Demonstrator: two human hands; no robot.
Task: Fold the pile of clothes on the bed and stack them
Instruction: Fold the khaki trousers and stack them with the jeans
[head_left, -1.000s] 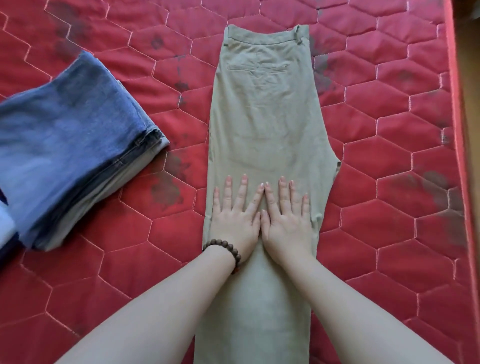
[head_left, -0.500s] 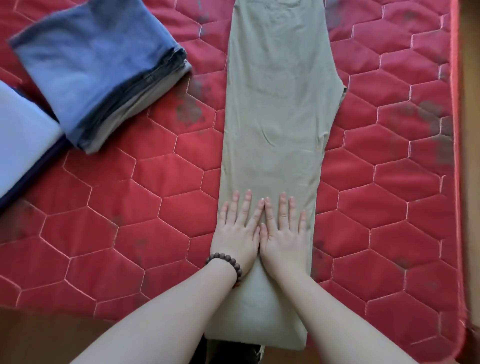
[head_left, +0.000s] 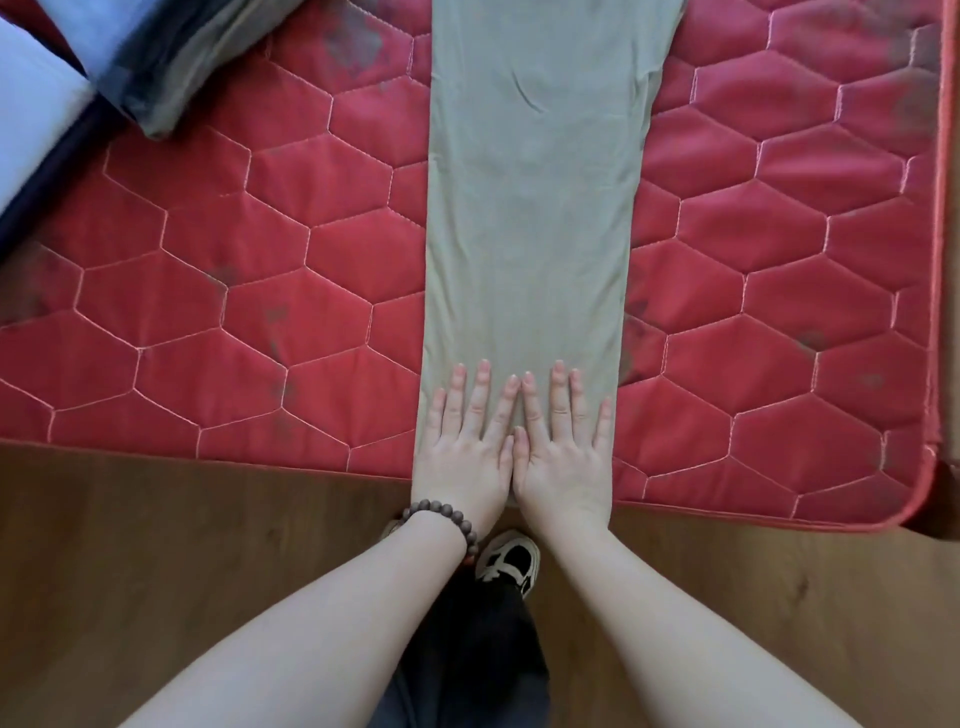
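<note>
Olive-green trousers (head_left: 535, 197) lie folded lengthwise in a long strip on the red quilted mattress (head_left: 260, 291), running from the near edge up out of the frame. My left hand (head_left: 462, 441), with a bead bracelet at the wrist, and my right hand (head_left: 563, 441) press flat side by side on the leg ends at the mattress's near edge, fingers straight and spread. A stack of folded clothes (head_left: 156, 57), blue on top with grey-green beneath, sits at the upper left.
A pale blue and dark folded piece (head_left: 31, 130) lies at the far left edge. The wooden floor (head_left: 156, 545) runs along the near side of the mattress. My shoe (head_left: 511, 561) and dark trouser leg stand there. The mattress's right edge (head_left: 940, 260) is close.
Both hands have slid flat down the trousers toward me, from mid-leg to the hem at the mattress edge. The view has tilted down, bringing the floor and my shoe into sight.
</note>
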